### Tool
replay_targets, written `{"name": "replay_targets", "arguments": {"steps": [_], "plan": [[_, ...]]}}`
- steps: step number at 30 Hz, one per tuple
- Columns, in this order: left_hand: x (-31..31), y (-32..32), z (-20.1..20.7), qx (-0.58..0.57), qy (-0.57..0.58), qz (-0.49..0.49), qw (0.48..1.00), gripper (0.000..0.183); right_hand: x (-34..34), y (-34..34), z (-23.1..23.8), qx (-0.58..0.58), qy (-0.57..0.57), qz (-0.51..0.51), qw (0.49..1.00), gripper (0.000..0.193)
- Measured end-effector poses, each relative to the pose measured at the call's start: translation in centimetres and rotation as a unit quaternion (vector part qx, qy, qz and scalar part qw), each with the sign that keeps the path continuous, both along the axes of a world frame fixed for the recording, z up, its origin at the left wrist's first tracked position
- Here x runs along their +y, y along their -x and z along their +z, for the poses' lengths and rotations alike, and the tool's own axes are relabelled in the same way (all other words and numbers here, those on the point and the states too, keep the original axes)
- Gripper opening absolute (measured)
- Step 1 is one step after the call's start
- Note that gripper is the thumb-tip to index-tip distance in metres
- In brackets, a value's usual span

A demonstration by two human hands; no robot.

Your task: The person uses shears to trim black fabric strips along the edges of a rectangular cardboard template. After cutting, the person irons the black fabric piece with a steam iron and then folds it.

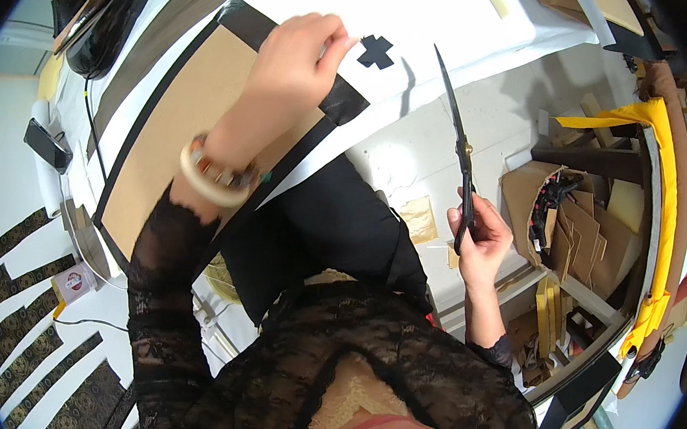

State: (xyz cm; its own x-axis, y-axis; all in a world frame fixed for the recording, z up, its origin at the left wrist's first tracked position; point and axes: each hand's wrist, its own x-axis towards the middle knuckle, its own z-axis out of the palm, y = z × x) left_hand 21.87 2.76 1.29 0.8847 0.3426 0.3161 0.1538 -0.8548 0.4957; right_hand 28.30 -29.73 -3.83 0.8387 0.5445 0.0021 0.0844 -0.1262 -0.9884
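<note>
Sheer black lace top (445, 357) nearest the camera, see-through along the sleeves, with smooth black trousers (310, 219) beyond. Around the left wrist, a thick, rounded cream bangle (212, 191). Left hand (305, 54) raised over the far end of a flat tan board (187, 75), bordered in black, glossy at that end, and lying on the white surface (380, 3). Thumb and forefinger pressed together, pinching the corner of a small, blunt-armed black cross (376, 51) near the surface's right edge; cannot tell whether resting on the surface or hanging clear. Right hand (482, 236) out past that edge, above the pale floor (495, 105), fingers closed round the handles of long black scissors (467, 173). Slim blades brought together, tapering to a sharp tip, with a brass-coloured pivot. Farther right of the surface, a brown cardboard box (519, 194) full of stiff, angular offcuts (594, 230). Off the board's near left corner, flat black-and-gold patterned strips (85, 405), laid roughly side by side.
</note>
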Motion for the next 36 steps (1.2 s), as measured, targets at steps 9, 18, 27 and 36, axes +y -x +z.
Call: {"name": "replay_targets", "arguments": {"steps": [9,18,27,36], "plan": [[-4.1,4.5,-0.9,-0.056,0.111,0.08,0.989,0.019,1.9,1.2,0.3,0.048,0.003,0.04,0.998,0.032],[-13.3,19.7,-2.0,-0.183,0.638,0.165,0.73,0.027,1.9,2.1,-1.3,0.098,-0.014,0.041,0.994,0.032],[-14.4,28.4,-6.0,-0.496,0.575,0.4,0.513,0.029,5.5,4.1,0.5,0.028,-0.069,0.145,0.987,0.032],[-14.0,25.7,-6.7,-0.442,0.645,0.224,0.581,0.03,6.8,8.5,3.4,0.03,-0.049,0.333,0.941,0.039]]}}
